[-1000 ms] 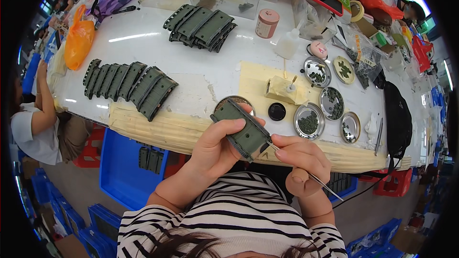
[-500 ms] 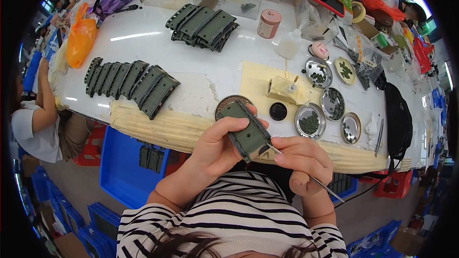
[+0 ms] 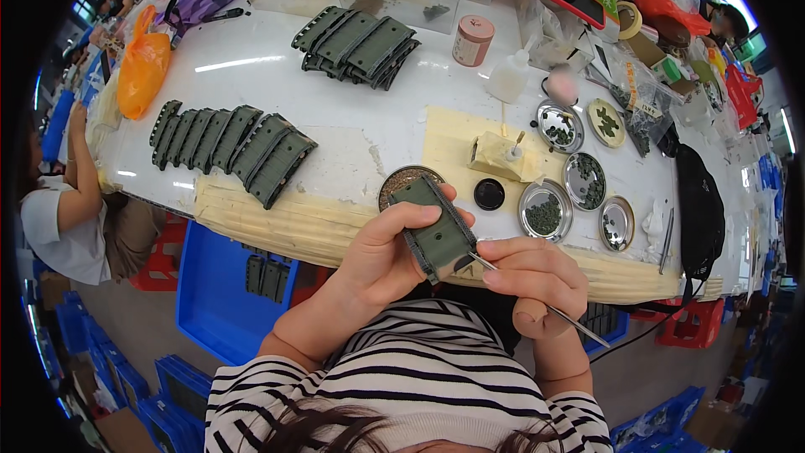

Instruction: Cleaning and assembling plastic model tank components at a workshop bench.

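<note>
My left hand (image 3: 381, 256) grips a dark green panel (image 3: 440, 237) with rough, dark raised edges and small holes, thumb on its face and fingers behind. Between the fingers of my right hand (image 3: 537, 281) is a thin pointed metal tool (image 3: 579, 325). Its tip meets the panel's right edge near the lower corner. Just behind the panel stands a round tin (image 3: 392, 180) of brown grains, partly hidden. Beside it lies a black round lid (image 3: 489, 195). To the right, a metal dish (image 3: 567, 224) holds small green bits.
More green panels lie in a row (image 3: 218, 147) and a stack (image 3: 356, 46) at left and back. A small bottle (image 3: 507, 80), pink jar (image 3: 474, 40), tape-covered block (image 3: 499, 157) and tweezers (image 3: 667, 241) are on the table. Below left sits a blue crate (image 3: 226, 310).
The panel, both hands and the metal tool have shifted very slightly to the right with the view. The tool's tip is still at the panel's edge.
</note>
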`<state>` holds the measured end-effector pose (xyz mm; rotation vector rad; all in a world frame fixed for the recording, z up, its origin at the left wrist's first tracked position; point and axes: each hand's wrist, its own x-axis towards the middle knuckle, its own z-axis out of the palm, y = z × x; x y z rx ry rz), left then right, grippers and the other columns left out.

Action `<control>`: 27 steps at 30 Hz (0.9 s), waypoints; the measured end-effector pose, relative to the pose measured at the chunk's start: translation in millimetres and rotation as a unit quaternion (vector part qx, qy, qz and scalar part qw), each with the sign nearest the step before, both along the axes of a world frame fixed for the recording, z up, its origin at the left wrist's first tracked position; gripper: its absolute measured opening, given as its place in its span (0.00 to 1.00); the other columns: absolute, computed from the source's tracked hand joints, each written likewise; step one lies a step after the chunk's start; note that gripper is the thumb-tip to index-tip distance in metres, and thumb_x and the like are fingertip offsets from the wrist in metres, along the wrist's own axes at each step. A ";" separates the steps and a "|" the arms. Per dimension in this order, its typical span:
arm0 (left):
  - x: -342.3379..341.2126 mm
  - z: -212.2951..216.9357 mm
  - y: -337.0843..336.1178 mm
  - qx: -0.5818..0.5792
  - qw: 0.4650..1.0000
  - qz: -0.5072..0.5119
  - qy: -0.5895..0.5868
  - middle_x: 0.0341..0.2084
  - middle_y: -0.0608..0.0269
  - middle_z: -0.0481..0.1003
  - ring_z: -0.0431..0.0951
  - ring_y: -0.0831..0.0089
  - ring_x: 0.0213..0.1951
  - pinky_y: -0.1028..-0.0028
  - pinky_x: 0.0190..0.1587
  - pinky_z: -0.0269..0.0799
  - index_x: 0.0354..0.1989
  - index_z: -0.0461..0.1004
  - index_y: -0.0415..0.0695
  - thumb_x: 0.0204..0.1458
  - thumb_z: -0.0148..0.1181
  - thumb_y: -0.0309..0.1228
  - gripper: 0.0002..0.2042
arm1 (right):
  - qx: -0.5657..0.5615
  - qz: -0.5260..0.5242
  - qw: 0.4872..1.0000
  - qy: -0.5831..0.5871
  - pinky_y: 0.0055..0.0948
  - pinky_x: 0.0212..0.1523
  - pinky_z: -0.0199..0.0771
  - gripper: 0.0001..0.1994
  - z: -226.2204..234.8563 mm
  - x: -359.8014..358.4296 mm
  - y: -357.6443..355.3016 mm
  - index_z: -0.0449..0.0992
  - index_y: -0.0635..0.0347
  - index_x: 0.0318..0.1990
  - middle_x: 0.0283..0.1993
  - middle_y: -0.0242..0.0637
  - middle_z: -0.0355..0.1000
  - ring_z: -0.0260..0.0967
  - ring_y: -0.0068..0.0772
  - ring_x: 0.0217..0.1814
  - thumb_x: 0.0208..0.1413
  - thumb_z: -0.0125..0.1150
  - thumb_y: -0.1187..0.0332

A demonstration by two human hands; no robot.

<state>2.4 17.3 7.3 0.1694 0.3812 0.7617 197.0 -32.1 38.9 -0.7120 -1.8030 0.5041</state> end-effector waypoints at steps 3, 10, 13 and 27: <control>2.5 5.8 0.9 0.007 1.000 0.026 -0.002 0.37 0.50 0.75 0.78 0.64 0.42 0.67 0.45 0.78 0.47 0.68 0.38 0.52 0.52 0.26 0.13 | -0.006 -0.007 1.000 0.002 0.32 0.40 0.78 0.11 -0.3 -0.8 -0.5 0.78 0.66 0.40 0.39 0.46 0.76 0.77 0.43 0.43 0.47 0.61 0.76; -1.2 2.8 4.5 0.004 0.999 -0.020 -0.027 0.41 0.50 0.75 0.78 0.63 0.41 0.64 0.43 0.77 0.51 0.66 0.43 0.55 0.53 0.29 0.15 | -0.003 0.044 0.999 0.031 0.35 0.42 0.78 0.20 0.3 1.8 1.1 0.77 0.66 0.42 0.38 0.43 0.74 0.76 0.45 0.46 0.51 0.63 0.57; 2.0 7.5 4.2 -0.021 1.000 -0.010 -0.016 0.39 0.51 0.75 0.79 0.63 0.41 0.67 0.42 0.79 0.51 0.66 0.41 0.58 0.52 0.37 0.17 | 0.039 0.064 0.997 -0.010 0.35 0.41 0.80 0.22 4.2 6.2 4.0 0.77 0.66 0.42 0.37 0.41 0.72 0.76 0.46 0.46 0.50 0.62 0.54; 12.1 2.3 -0.1 -0.121 0.985 0.008 -0.126 0.35 0.50 0.74 0.80 0.67 0.35 0.82 0.33 0.81 0.46 0.69 0.40 0.47 0.47 0.68 0.37 | 0.202 -0.041 0.958 -0.200 0.32 0.32 0.83 0.19 27.4 -0.3 9.7 0.75 0.63 0.39 0.35 0.37 0.70 0.78 0.48 0.41 0.52 0.61 0.54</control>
